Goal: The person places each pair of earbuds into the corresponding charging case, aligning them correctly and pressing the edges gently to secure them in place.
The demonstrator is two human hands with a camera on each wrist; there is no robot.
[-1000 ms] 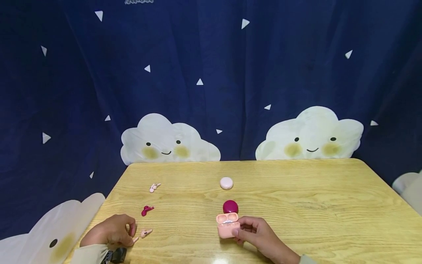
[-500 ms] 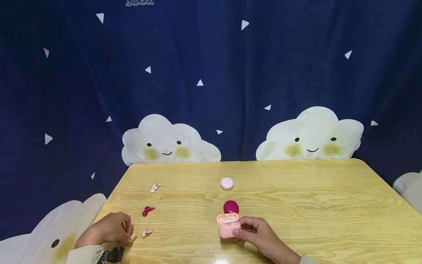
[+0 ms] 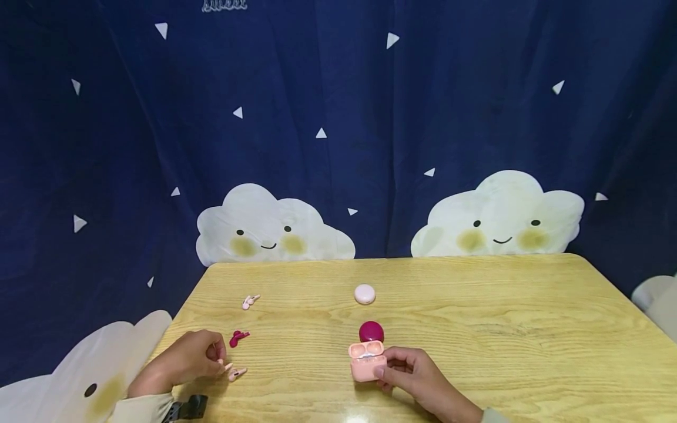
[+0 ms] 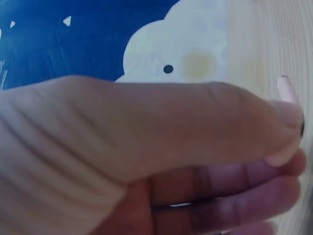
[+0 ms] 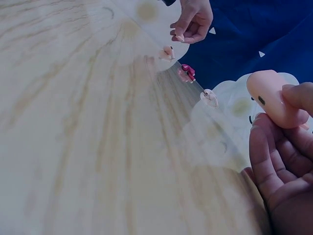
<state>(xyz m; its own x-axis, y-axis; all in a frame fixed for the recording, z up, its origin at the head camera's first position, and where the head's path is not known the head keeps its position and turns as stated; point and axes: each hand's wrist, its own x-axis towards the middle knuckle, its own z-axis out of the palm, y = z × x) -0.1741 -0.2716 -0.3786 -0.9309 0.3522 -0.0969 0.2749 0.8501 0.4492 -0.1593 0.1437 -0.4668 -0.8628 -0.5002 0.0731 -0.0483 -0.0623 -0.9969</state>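
Between thumb and fingertips my left hand [image 3: 190, 359] pinches a peach-pink earbud [image 4: 287, 90]; its stem sticks out past the thumb in the left wrist view. Just right of those fingertips a matching earbud [image 3: 237, 374] lies on the table. My right hand [image 3: 418, 379] grips the side of a peach-pink earbud case [image 3: 367, 369], thumb on its front. The case's lid is up, showing two rounded hollows inside it. In the right wrist view the case [image 5: 274, 98] shows a small dark port in its underside.
On the wooden table [image 3: 476, 329], a round magenta case [image 3: 371, 331] sits right behind the held case, and a round pale pink case [image 3: 364, 294] farther back. Magenta earbuds [image 3: 238, 338] and pale pink earbuds [image 3: 250, 302] lie at the left. A blue curtain [image 3: 359, 117] hangs behind.
My left hand first shifts slightly left with the pinched earbud, then moves right and away from me, bringing it near the matching one. My right hand and the case stay in place.
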